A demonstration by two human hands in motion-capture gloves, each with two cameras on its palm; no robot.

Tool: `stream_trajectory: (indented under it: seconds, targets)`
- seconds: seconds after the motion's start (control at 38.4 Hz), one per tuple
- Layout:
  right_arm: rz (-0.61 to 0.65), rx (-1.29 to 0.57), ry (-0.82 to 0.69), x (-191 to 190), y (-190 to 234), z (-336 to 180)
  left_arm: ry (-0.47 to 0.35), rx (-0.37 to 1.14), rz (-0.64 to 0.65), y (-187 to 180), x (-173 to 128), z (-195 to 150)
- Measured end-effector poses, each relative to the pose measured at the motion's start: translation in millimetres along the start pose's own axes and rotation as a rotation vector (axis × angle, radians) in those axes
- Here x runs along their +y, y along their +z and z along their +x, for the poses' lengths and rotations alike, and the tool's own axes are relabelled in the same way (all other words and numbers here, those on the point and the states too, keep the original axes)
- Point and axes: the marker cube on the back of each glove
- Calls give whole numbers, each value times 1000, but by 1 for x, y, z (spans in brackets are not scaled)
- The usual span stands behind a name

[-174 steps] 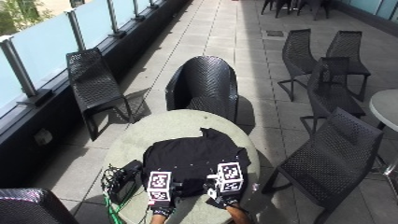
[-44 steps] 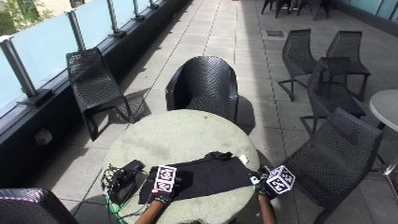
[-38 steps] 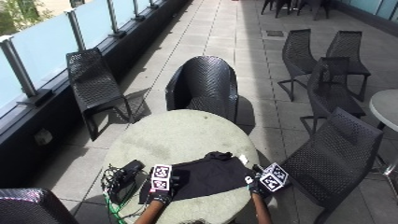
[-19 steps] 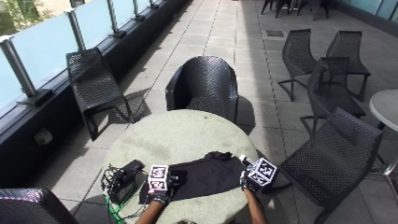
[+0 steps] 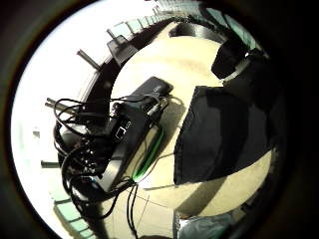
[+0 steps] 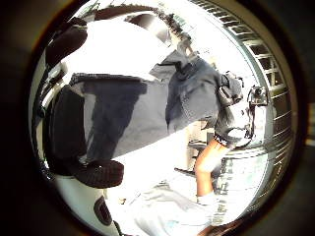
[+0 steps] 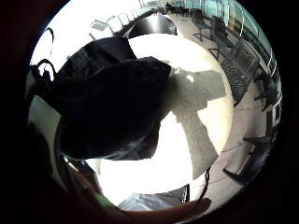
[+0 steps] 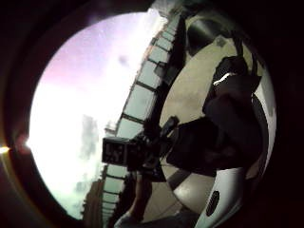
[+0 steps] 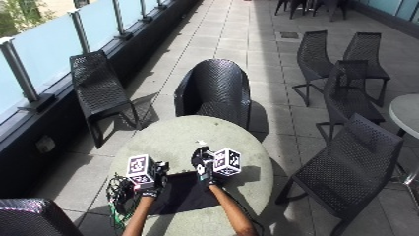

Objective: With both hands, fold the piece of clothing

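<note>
Gripping unlabelled black garment [image 9: 187, 194], both hands [image 9: 204, 164].

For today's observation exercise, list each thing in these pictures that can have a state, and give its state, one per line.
Piece of clothing: folded narrower, flat on the round table, near the person's edge.
Left hand: at the cloth's left edge; grip cannot be told.
Right hand: over the cloth's far edge, a fold carried across; grip cannot be told.
Black device with cables: lying on the table beside the cloth, untouched.
Chair: empty, facing the table's far side.
</note>
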Motion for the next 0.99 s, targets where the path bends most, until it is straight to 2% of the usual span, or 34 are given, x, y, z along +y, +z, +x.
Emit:
stream_trajectory:
  seconds: [0.08, 0.21, 0.39, 0.52, 0.6, 0.73, 0.76, 0.83, 0.89, 0.94, 0.99]
  targets:
    - [-65, 60, -80, 10, 42, -29, -27, -19, 58, -33, 5, -9]
    - [-185, 161, -208, 35, 111, -62, -71, -27, 99, -49, 14, -30]
    - [-349, 344, -341, 77, 193, -72, -129, -6, 103, -39, 22, -60]
    - [-408, 367, -361, 88, 215, -68, -139, -13, 90, -38, 27, -65]
    - [-483, 347, -399, 89, 211, -65, -140, -52, 83, -37, 29, -65]
    - [-744, 243, -513, 87, 194, -49, -111, -59, 80, -32, 28, -57]
    - [-804, 228, -519, 90, 179, -51, -102, -59, 82, -34, 28, -54]
    - [-958, 265, -483, 112, 99, -73, -80, -58, 75, -36, 30, -43]
    - [-981, 373, -486, 109, 69, -66, -71, -62, 64, -30, 28, -39]
    - [-945, 540, -491, 86, 67, -31, -58, -75, 58, -24, 25, -34]
    - [-870, 726, -435, 57, 64, 11, -40, -87, 52, -20, 23, -25]
